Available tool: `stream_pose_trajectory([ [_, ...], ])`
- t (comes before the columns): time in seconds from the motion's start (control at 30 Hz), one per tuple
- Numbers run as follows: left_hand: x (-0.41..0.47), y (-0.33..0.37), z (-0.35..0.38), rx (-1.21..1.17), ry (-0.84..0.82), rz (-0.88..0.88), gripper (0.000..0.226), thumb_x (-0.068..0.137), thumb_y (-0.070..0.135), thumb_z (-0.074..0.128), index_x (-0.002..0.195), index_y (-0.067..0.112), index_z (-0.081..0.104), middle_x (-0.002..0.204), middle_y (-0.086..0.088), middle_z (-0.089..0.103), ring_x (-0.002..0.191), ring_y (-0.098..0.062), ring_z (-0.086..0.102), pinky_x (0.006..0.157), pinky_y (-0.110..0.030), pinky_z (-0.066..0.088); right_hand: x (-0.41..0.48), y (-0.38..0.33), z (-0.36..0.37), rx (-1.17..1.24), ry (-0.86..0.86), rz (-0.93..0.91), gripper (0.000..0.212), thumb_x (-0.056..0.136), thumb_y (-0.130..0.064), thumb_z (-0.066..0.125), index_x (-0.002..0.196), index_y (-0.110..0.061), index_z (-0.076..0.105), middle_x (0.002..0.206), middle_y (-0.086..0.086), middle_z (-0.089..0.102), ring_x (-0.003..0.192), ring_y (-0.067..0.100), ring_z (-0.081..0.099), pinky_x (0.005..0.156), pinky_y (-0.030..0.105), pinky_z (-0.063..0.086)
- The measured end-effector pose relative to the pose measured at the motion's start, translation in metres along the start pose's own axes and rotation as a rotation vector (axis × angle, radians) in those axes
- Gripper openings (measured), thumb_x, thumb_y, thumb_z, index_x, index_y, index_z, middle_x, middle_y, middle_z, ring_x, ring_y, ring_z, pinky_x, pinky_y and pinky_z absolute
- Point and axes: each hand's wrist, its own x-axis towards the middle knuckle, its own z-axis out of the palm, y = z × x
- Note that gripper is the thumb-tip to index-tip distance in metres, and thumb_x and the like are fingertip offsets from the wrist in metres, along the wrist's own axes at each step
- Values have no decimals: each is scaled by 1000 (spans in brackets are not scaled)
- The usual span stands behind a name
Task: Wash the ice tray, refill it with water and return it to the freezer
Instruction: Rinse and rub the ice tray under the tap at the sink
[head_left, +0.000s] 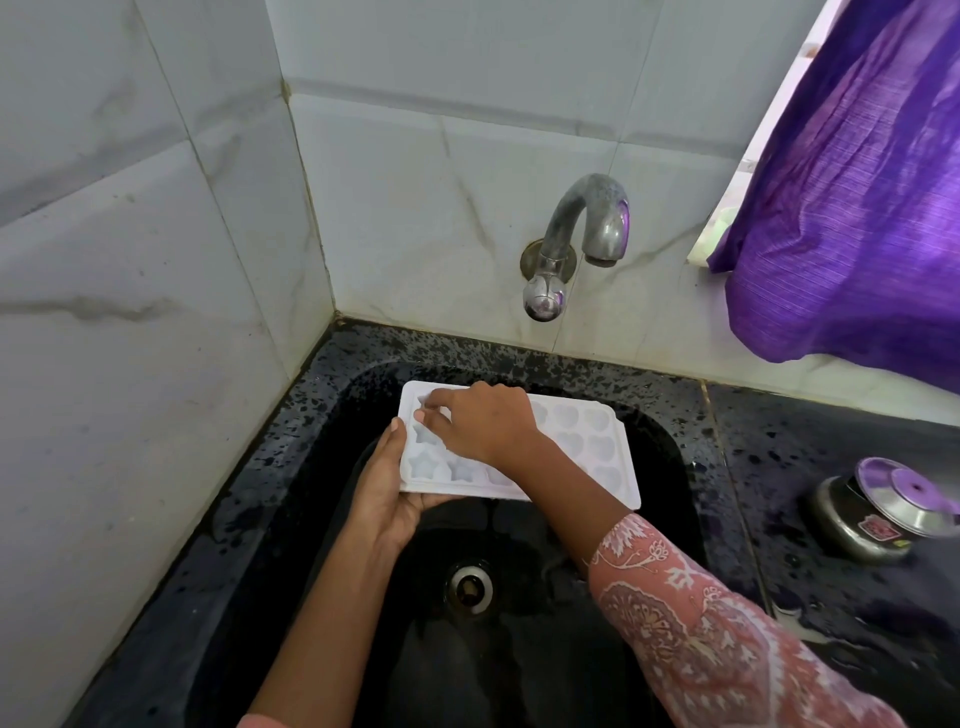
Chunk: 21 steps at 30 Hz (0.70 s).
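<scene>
A white ice tray (592, 441) with star and heart shaped cups is held level over the black sink (670, 467). My left hand (387, 491) grips its near left edge, thumb on the rim and fingers underneath. My right hand (478, 421) lies across the top of the tray, fingertips pressed into the star cups at the far left corner. The metal tap (582, 234) sticks out of the tiled wall above and behind the tray; no water runs from its spout.
The sink drain (470, 584) lies below the tray. A wet black speckled counter (831, 467) surrounds the sink. A steel pot with a lid (883, 512) stands on the counter at the right. A purple cloth (857, 182) hangs at the upper right.
</scene>
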Motion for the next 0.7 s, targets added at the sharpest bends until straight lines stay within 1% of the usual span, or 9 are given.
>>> stream_pose_trajectory([
  [0.1, 1, 0, -1, -19, -3, 0, 33, 96, 34, 44, 91, 9, 65, 79, -11, 74, 70, -22, 72, 55, -38, 59, 1, -1, -1, 13, -23, 3, 41, 95, -55, 28, 123, -39, 53, 105, 4, 66, 95, 27, 62, 67, 30, 35],
  [0.2, 3, 0, -3, -25, 13, -18, 33, 95, 35, 45, 94, 8, 64, 80, -11, 74, 71, -22, 72, 58, -40, 59, -1, 0, -3, 41, -53, 9, 40, 94, -56, 29, 121, -41, 54, 100, 2, 67, 94, 25, 62, 66, 29, 33],
  [0.33, 4, 0, -5, -6, 18, -24, 34, 95, 36, 45, 103, 8, 63, 84, -10, 74, 73, -21, 71, 54, -36, 58, -6, 4, -4, 110, -79, 29, 39, 95, -55, 28, 121, -41, 53, 95, 4, 67, 95, 26, 61, 66, 29, 34],
  [0.43, 3, 2, -5, -5, 30, -34, 37, 96, 36, 44, 117, 9, 58, 100, -14, 69, 79, -23, 71, 56, -40, 59, -18, 10, -4, 97, 4, 46, 39, 96, -52, 29, 128, -37, 45, 93, 9, 67, 89, 30, 62, 64, 29, 34],
  [0.53, 3, 6, -9, 10, 37, -18, 40, 97, 37, 41, 125, 12, 53, 106, -13, 68, 83, -23, 70, 55, -42, 58, -38, 23, -3, 85, 101, 132, 39, 97, -49, 28, 132, -35, 39, 87, 11, 66, 80, 33, 62, 61, 31, 34],
  [0.6, 3, 7, -12, 21, 41, -5, 38, 97, 38, 40, 123, 14, 54, 104, -10, 69, 84, -23, 69, 54, -43, 58, -53, 35, -2, 84, 137, 214, 38, 97, -49, 28, 132, -37, 38, 85, 9, 67, 78, 31, 62, 59, 31, 35],
  [0.7, 2, 9, -15, 37, 48, 6, 33, 98, 37, 39, 116, 17, 57, 98, -7, 70, 79, -23, 71, 51, -42, 57, -75, 54, -3, 29, 198, 338, 36, 96, -50, 29, 129, -41, 40, 87, 7, 68, 79, 30, 63, 58, 29, 33],
])
